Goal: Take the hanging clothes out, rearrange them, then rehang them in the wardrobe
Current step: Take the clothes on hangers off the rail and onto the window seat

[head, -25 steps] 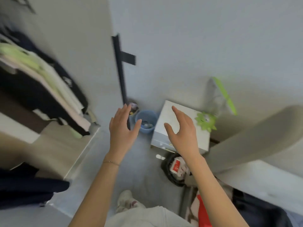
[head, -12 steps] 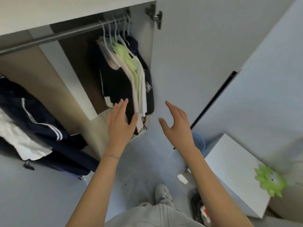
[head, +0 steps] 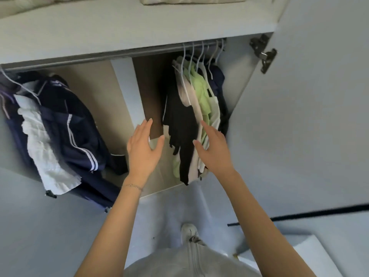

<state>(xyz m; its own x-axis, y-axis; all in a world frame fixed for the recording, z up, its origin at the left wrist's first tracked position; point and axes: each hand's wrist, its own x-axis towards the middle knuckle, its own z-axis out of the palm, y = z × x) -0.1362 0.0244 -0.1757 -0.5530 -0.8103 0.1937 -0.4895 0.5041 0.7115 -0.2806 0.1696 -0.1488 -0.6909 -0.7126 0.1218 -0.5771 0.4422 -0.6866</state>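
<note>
An open wardrobe holds a metal rail (head: 99, 56) under a shelf. At the rail's right end, several white hangers (head: 201, 54) carry a bunch of clothes: a black garment (head: 179, 124), a cream one, a lime-green one (head: 201, 92) and a navy one at the far right. A second bunch with a navy white-striped jacket (head: 67, 120) and a white ruffled piece (head: 42, 148) hangs at the left. My left hand (head: 142, 148) is raised, fingers straight, in front of the gap between the bunches. My right hand (head: 213, 150) is open just before the right bunch's lower part; contact is unclear.
The wardrobe's right door (head: 309, 116) stands open with a metal hinge (head: 263, 53) at its top. A beige padded item (head: 191, 0) lies on the shelf above. A white box's corner (head: 295, 254) sits at the lower right, my shoe (head: 188, 232) on the pale floor.
The view has swung from the floor and white box up to the wardrobe. Both hands stayed raised and open, and now sit closer to the right bunch of clothes.
</note>
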